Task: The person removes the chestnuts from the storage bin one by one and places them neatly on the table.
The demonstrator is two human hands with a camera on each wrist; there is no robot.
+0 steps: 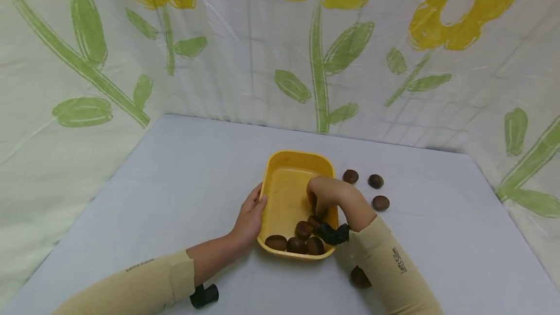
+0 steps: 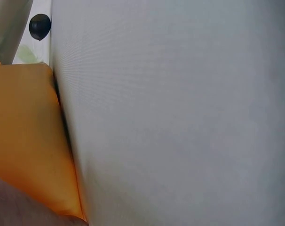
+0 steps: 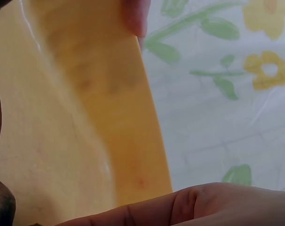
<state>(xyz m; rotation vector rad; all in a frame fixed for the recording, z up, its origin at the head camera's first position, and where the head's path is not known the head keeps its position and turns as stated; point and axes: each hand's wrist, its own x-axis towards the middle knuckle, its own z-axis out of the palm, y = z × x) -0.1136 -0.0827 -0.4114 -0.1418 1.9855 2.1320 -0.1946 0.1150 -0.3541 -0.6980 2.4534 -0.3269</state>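
Observation:
A yellow tray (image 1: 284, 183) stands on the table with several brown chestnuts (image 1: 304, 230) gathered at its near end. My left hand (image 1: 248, 220) grips the tray's left side, the thumb at the rim and the fingers along the outer wall. Over the tray's right side reaches my right hand (image 1: 328, 193), its fingers bent down inside and pinching a chestnut (image 1: 323, 212), mostly hidden by the fingers. In the right wrist view, part of the right hand (image 3: 194, 207) crosses the bottom, with a dark chestnut (image 3: 1, 202) at the left edge.
Three loose chestnuts (image 1: 380, 203) lie right of the tray. Another chestnut (image 1: 360, 277) is partly covered by the right sleeve (image 1: 393, 266). Black wrist cameras (image 1: 204, 296) show at both wrists. A flower-patterned curtain (image 1: 245, 62) stands behind the table (image 1: 175, 183).

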